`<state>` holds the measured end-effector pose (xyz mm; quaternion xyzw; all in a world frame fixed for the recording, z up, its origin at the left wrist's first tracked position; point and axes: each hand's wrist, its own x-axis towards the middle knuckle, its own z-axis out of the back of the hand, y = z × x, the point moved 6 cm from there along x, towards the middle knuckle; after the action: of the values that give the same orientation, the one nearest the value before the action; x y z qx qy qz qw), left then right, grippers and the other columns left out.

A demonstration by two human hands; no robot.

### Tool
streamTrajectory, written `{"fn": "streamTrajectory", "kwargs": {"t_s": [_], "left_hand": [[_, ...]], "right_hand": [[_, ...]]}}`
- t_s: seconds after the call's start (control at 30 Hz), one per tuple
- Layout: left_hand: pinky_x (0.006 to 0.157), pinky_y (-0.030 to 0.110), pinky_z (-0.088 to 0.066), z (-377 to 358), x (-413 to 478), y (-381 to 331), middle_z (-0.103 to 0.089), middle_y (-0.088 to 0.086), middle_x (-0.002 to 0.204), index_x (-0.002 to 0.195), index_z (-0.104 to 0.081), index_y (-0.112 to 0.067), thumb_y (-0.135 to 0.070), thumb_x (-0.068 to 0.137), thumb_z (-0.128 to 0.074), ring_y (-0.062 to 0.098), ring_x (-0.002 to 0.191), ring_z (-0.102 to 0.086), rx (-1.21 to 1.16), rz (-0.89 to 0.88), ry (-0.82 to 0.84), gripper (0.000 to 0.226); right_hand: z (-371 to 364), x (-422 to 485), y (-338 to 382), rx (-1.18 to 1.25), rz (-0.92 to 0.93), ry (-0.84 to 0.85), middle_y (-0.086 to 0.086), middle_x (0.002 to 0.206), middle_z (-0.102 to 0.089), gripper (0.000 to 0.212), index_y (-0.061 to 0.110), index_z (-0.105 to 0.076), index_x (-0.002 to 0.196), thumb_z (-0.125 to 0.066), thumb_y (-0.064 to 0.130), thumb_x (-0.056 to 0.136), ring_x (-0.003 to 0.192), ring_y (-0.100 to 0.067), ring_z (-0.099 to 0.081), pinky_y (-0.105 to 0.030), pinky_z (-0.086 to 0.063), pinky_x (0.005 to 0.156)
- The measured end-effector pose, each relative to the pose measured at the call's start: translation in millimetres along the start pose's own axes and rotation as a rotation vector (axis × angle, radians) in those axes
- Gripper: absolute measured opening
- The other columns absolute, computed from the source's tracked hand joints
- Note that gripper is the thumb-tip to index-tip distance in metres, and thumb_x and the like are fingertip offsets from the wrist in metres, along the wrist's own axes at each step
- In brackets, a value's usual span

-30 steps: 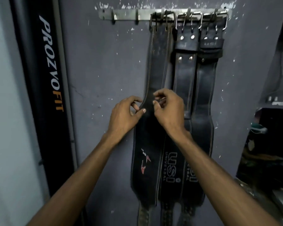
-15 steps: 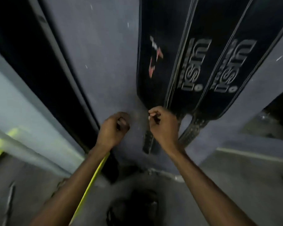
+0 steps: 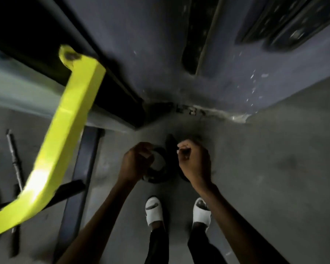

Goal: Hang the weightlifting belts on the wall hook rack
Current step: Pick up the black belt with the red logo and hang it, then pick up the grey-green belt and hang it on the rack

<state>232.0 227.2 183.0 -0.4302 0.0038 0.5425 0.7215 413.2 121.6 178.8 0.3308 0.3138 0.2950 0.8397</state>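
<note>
Grey concrete floor (image 3: pixel 274 168), blue-grey wall (image 3: pixel 151 54), yellow frame (image 3: pixel 65 121), both hands' fingers curled, grasp unclear

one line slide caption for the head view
Both hands reach down toward a coiled dark belt on the floor, beside a yellow machine frame.

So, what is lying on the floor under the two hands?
A dark coiled belt lies on the grey floor, between the left hand and the right hand. The hands cover its sides; blur hides whether either touches it.
</note>
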Motion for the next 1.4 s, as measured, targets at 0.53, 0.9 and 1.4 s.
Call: {"fn": "streamTrajectory", "kwargs": {"t_s": [0.53,0.9,1.4], "left_hand": [[0.072,0.019,-0.054,-363.7,50.4,253.2,-0.071,-0.006,0.09,0.112,-0.068,-0.016,-0.014,0.088,-0.074,0.003,0.077,-0.067,-0.196,0.14,0.293,0.025],[0.08,0.038,-0.058,-343.8,47.7,198.7,-0.071,0.006,0.092,0.109,-0.068,-0.01,-0.012,0.092,-0.068,0.018,0.081,-0.07,-0.314,0.173,0.308,0.017],[0.061,0.037,-0.058,-77.8,-70.7,-67.4,-0.066,-0.002,0.064,0.064,-0.065,-0.022,-0.059,0.058,-0.086,0.013,0.061,-0.064,-0.521,0.037,-0.072,0.043]], "right_hand": [[-225.3,12.6,-367.9,-0.519,-0.172,0.198,-0.014,0.115,-0.071,0.031,0.012,-0.072,0.111,-0.068,0.009,0.081,0.117,-0.039,-0.06,-0.049,-0.044,0.104],[-166.1,23.6,-305.1,-0.332,0.026,0.057,-0.009,0.084,-0.076,0.009,0.012,-0.074,0.087,-0.066,0.011,0.085,0.084,-0.031,-0.07,-0.037,-0.052,0.07],[89.0,-72.8,-34.7,0.459,-0.15,-0.184,-0.01,0.102,-0.077,0.023,-0.006,-0.076,0.109,-0.073,0.008,0.092,0.089,-0.011,-0.067,-0.028,-0.057,0.087]]}}
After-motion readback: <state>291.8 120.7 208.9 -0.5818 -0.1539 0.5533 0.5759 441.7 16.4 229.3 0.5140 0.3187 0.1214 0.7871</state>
